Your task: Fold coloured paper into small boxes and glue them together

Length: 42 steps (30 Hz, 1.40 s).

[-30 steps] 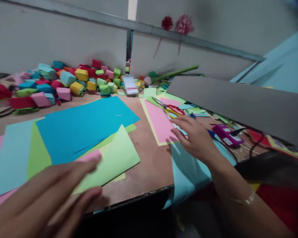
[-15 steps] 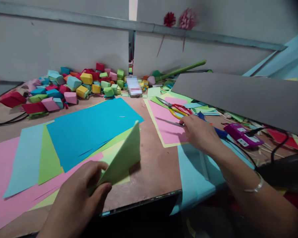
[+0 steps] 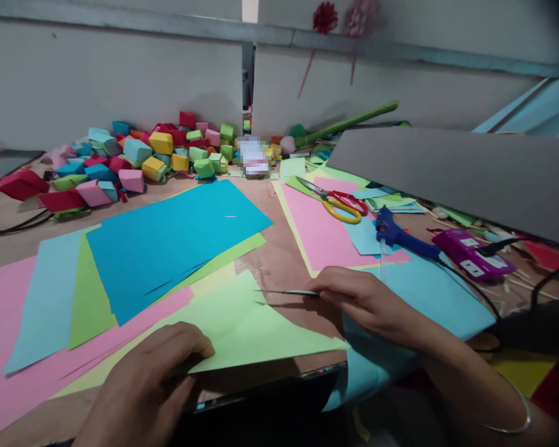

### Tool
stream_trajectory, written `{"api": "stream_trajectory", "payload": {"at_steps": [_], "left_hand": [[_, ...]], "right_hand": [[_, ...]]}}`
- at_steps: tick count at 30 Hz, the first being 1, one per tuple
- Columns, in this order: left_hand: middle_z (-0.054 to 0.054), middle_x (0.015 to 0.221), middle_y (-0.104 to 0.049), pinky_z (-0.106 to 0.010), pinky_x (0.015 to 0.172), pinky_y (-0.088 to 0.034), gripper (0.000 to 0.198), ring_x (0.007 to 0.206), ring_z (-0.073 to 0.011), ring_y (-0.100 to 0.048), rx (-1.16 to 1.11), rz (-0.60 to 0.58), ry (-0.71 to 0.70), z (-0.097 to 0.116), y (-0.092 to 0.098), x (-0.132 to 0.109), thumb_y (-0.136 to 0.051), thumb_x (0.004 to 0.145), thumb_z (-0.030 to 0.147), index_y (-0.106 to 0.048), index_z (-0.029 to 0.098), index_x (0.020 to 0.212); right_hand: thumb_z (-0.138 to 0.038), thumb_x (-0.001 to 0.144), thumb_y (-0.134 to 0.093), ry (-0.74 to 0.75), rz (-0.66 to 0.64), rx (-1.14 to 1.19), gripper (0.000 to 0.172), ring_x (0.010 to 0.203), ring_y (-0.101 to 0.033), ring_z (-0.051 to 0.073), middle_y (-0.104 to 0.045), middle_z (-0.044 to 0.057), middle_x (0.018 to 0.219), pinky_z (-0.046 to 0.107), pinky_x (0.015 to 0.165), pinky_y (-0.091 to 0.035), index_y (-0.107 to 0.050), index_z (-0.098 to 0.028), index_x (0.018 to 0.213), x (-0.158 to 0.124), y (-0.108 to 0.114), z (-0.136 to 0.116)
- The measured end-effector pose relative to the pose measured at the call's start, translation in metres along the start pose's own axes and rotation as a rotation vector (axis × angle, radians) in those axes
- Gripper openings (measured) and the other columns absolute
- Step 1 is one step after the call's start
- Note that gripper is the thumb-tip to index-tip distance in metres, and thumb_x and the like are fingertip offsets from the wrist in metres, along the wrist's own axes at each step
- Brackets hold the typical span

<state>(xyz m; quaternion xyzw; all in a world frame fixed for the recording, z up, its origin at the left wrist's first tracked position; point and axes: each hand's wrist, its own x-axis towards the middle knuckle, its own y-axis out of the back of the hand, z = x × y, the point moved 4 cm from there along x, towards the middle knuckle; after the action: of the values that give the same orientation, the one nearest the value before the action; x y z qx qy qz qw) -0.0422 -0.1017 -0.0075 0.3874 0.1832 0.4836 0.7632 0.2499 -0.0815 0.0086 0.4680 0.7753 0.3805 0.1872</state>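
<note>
My left hand (image 3: 153, 366) pinches the near left edge of a light green paper sheet (image 3: 233, 323), which is opened out with a crease and a raised right part. In my right hand (image 3: 354, 298) is a thin, pointed metal blade (image 3: 289, 292); its handle is hidden by my fingers, so I cannot tell whether it is a knife or scissors. The blade's tip lies over the green sheet's far edge, pointing left. Dark blue paper (image 3: 181, 242) lies beyond my left hand, on green and pink sheets.
Red- and yellow-handled scissors (image 3: 340, 202) lie on pink paper (image 3: 307, 230). A blue glue gun (image 3: 403, 236) and a purple power strip (image 3: 472, 253) with cables sit at the right. Small coloured paper boxes (image 3: 140, 152) are heaped by the wall, and a grey board (image 3: 451, 174) juts in.
The green sheet, folded and upright before, is now spread flatter. My right hand has moved left and nearer with the blade, bringing it to the sheet. The glue gun is now uncovered.
</note>
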Motion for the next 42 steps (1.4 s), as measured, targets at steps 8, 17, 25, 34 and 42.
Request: {"api": "stream_trajectory", "payload": {"at_steps": [8, 17, 25, 34, 42], "left_hand": [[0.002, 0.08, -0.072, -0.023, 0.051, -0.053, 0.032, 0.061, -0.0157, -0.068, 0.024, 0.0, 0.148, -0.013, 0.003, 0.002, -0.052, 0.089, 0.048, -0.058, 0.029, 0.114], [-0.018, 0.13, -0.054, -0.057, 0.087, -0.053, 0.042, 0.114, -0.0381, -0.056, 0.474, 0.314, -0.126, -0.008, 0.002, 0.021, -0.057, 0.086, 0.031, -0.054, 0.021, 0.127], [-0.013, 0.132, -0.059, -0.038, 0.1, -0.049, 0.033, 0.128, -0.0235, -0.051, 0.13, -0.213, -0.579, 0.011, -0.002, 0.052, -0.047, 0.088, 0.009, -0.059, 0.018, 0.117], [-0.004, 0.151, -0.045, -0.05, 0.116, -0.026, 0.045, 0.144, -0.0269, -0.029, 0.266, -0.3, -0.604, -0.007, -0.021, 0.062, -0.049, 0.096, 0.039, -0.046, 0.032, 0.141], [0.0, 0.154, -0.039, -0.051, 0.119, -0.021, 0.043, 0.145, -0.025, -0.028, 0.289, -0.338, -0.562, -0.009, -0.021, 0.061, -0.045, 0.098, 0.038, -0.046, 0.034, 0.141]], "right_hand": [[-0.011, 0.094, -0.045, 0.087, -0.101, -0.152, 0.025, 0.085, -0.06, 0.015, -0.065, 0.007, 0.094, 0.025, 0.071, -0.045, -0.067, -0.017, 0.104, 0.019, -0.005, -0.003], [-0.023, 0.098, -0.044, 0.139, -0.074, -0.421, 0.031, 0.069, -0.05, 0.014, -0.058, 0.004, 0.083, 0.024, 0.056, -0.033, -0.069, -0.028, 0.115, 0.021, -0.015, -0.003], [-0.019, 0.099, -0.038, 0.365, 0.033, -0.547, 0.034, 0.072, -0.049, 0.017, -0.061, 0.008, 0.083, 0.029, 0.063, -0.036, -0.069, -0.019, 0.114, 0.021, -0.02, -0.009], [-0.024, 0.1, -0.042, 0.376, 0.024, -0.459, 0.031, 0.076, -0.051, 0.018, -0.06, 0.006, 0.082, 0.029, 0.065, -0.038, -0.069, -0.024, 0.115, 0.018, -0.025, -0.012], [-0.025, 0.101, -0.042, 0.344, -0.016, -0.414, 0.029, 0.077, -0.049, 0.017, -0.059, 0.005, 0.081, 0.028, 0.064, -0.04, -0.068, -0.021, 0.114, 0.009, -0.025, -0.014]]}}
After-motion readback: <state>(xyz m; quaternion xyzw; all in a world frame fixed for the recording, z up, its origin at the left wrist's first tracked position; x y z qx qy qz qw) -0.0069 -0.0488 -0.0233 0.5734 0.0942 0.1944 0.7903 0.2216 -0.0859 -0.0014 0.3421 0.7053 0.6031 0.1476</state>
